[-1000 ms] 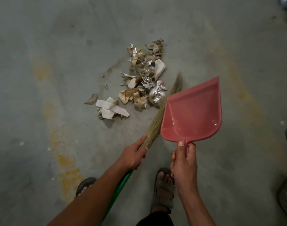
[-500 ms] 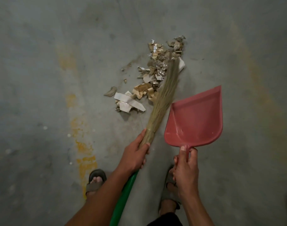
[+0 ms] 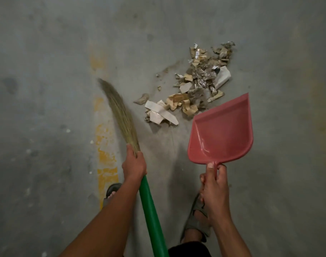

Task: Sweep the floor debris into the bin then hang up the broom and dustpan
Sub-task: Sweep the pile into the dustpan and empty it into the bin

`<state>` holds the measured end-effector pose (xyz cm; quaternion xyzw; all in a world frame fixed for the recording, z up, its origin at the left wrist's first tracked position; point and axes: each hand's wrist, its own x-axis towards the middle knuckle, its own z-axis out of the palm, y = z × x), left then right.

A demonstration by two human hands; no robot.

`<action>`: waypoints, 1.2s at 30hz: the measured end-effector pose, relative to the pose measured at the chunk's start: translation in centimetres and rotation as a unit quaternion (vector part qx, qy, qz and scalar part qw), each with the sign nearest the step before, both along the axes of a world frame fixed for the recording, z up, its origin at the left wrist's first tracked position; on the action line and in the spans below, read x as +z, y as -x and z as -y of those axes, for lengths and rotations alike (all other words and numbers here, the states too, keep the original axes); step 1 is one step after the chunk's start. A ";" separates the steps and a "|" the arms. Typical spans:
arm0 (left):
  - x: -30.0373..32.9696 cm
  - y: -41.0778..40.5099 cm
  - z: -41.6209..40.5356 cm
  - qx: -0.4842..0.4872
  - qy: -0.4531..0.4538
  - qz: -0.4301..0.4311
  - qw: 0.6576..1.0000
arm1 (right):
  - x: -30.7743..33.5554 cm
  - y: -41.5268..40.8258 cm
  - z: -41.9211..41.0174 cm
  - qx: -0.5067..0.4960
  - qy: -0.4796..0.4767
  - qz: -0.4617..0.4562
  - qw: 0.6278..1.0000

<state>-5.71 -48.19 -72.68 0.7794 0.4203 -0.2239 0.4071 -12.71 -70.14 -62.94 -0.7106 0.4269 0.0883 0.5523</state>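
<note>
A pile of torn paper, cardboard and foil scraps lies on the grey concrete floor ahead of me. My left hand grips a grass broom where the bristles meet its green handle; the bristles curve up to the left of the pile, apart from it. My right hand grips the short handle of a pink dustpan, whose open mouth points toward the pile's near right edge. The bin is not in view.
A worn yellow painted line runs along the floor left of the broom. My sandalled feet stand below the hands. Bare concrete floor spreads to the left and right.
The broom has swung from lying over the pile to its left side. The dustpan sits closer to the pile, and the view has shifted so the pile appears farther right.
</note>
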 end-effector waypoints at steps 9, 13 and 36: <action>-0.3 -0.6 5.1 -0.235 0.035 0.004 0.971 | -0.3 -0.1 0.6 -0.001 0.001 -0.008 1.000; 1.5 -1.1 6.4 -0.264 0.066 0.076 0.959 | -0.9 -0.1 0.1 0.011 0.023 -0.017 1.000; 0.2 -16.8 4.5 -0.449 -0.070 0.017 0.890 | -0.7 -5.9 1.6 -0.020 0.020 0.011 1.000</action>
